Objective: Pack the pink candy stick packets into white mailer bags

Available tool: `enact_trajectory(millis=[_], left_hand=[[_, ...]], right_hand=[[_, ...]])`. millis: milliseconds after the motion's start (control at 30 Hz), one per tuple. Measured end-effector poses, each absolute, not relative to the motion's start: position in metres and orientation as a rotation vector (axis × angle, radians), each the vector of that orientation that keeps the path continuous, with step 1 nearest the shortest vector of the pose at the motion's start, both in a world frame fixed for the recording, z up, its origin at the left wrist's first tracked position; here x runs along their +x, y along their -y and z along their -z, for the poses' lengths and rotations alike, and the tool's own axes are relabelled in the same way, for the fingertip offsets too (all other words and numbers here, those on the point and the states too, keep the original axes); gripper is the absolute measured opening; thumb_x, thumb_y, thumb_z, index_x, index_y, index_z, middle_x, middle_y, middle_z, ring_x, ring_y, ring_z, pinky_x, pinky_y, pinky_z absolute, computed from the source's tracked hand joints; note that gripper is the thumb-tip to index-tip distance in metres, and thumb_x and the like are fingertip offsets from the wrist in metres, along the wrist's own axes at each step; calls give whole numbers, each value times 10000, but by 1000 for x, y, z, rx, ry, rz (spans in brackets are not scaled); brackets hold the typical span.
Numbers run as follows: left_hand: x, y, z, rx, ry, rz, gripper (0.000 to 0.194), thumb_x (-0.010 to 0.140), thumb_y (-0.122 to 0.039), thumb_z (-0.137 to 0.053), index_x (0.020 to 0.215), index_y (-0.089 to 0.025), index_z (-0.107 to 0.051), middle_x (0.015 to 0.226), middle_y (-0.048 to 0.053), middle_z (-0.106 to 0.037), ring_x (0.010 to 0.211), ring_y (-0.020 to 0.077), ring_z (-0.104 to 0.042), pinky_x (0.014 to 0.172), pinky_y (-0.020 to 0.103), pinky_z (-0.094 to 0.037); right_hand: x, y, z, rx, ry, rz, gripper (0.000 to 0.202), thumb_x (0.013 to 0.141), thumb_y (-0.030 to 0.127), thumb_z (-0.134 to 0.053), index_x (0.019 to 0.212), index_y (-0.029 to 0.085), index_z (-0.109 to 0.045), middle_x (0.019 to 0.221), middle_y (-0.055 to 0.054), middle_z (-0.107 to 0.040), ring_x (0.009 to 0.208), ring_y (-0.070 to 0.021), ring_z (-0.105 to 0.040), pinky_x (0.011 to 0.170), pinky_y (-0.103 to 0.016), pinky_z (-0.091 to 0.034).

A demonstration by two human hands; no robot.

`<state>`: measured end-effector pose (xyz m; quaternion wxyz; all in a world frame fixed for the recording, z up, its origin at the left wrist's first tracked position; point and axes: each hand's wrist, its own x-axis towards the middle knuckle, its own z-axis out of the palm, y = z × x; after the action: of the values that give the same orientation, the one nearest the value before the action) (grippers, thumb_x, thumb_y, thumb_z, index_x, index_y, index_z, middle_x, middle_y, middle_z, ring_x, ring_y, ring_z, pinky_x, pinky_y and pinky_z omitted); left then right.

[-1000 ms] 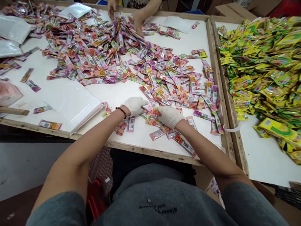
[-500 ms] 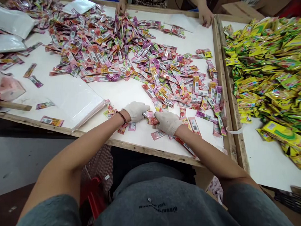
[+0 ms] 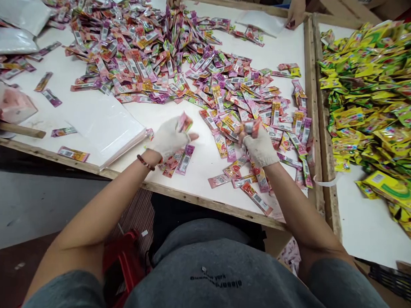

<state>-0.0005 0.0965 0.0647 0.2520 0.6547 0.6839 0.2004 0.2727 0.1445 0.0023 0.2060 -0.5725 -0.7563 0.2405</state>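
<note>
My left hand [image 3: 169,137], in a white glove, is closed around a pink-and-green stick sachet [image 3: 184,123] whose end sticks up past the fingers; the thumb points out to the right. Just below that hand, several loose sachets [image 3: 184,160] lie on the white tabletop. To the right, my gloved right hand [image 3: 261,148] pinches a reddish sachet [image 3: 250,127] above the near edge of the mixed pile. Around and under its wrist lie more scattered stick sachets [image 3: 256,199]. Part of the right fingers is hidden by the back of the glove.
A big heap of pink and purple sachets [image 3: 131,62] spreads over the far side. Flat white bags [image 3: 106,130] are stacked left of my left hand. Wooden rails [image 3: 314,123] divide off a pile of yellow packets [image 3: 369,112]. A co-worker's hand [image 3: 296,9] is at the far edge.
My hands have parted: the left moved left and up, the right moved right and up. Each now has a sachet of its own, where before they met over sachets between them.
</note>
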Motion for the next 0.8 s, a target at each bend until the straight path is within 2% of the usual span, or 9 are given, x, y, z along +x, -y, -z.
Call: enact_trajectory(millis=[100,167,300,433,500,633,800], left_hand=[[2,-72,-55,1819,-2012,-82,331,824,-492,-695,935,-183,-654,818,75,-714,784,257,-704,706,372,-567],[9,-62,-45,1859,-2110,140,292,836,-445,-663,957,-180,-668,852,122,-742,827,300,-724,696,376,-551],[27,-52,-33,1974,-2079,287,255,878,-315,-578,1072,-186,-682,1025,157,-756,940,312,-731,738,380,-535],[32,-53,-37,2323,-1857,221,271,845,-278,-621,1088,-178,-687,1236,189,-681,1132,357,-664,948,474,-502],[28,-64,-44,2399,-1800,166,307,833,-231,-628,1133,-177,-666,1225,182,-680,1132,355,-655,990,482,-472],[26,-113,-57,2443,-1808,163,335,917,-179,-523,1238,-163,-621,1103,161,-721,1063,333,-684,898,441,-460],[43,-179,-52,2628,-1660,390,403,944,-155,-482,1315,-183,-636,1220,176,-706,1144,331,-667,890,426,-418]], right_hand=[[254,-146,-2,-1708,2206,-732,436,972,467,-554,1328,218,-585,1052,-124,-758,978,-299,-718,842,-451,-569],[238,-144,-4,-1811,2330,-720,419,912,478,-666,1225,202,-629,1070,-151,-760,1004,-314,-712,846,-420,-550],[216,-137,-6,-1841,2554,-613,245,941,360,-612,1104,186,-666,1123,-182,-751,1013,-303,-704,834,-373,-511],[227,-125,-9,-1435,2756,-519,149,928,288,-571,969,191,-678,1100,-164,-723,1007,-278,-666,852,-349,-480],[245,-121,-13,-1420,2669,-545,135,900,273,-577,981,200,-655,1063,-138,-713,957,-264,-648,825,-340,-476],[277,-134,-18,-1706,2309,-648,272,856,242,-577,1126,214,-599,986,-95,-715,838,-256,-634,730,-333,-472],[271,-166,-10,-1808,2294,-661,416,841,359,-677,1225,208,-620,1158,-132,-733,1009,-307,-683,828,-362,-521]])
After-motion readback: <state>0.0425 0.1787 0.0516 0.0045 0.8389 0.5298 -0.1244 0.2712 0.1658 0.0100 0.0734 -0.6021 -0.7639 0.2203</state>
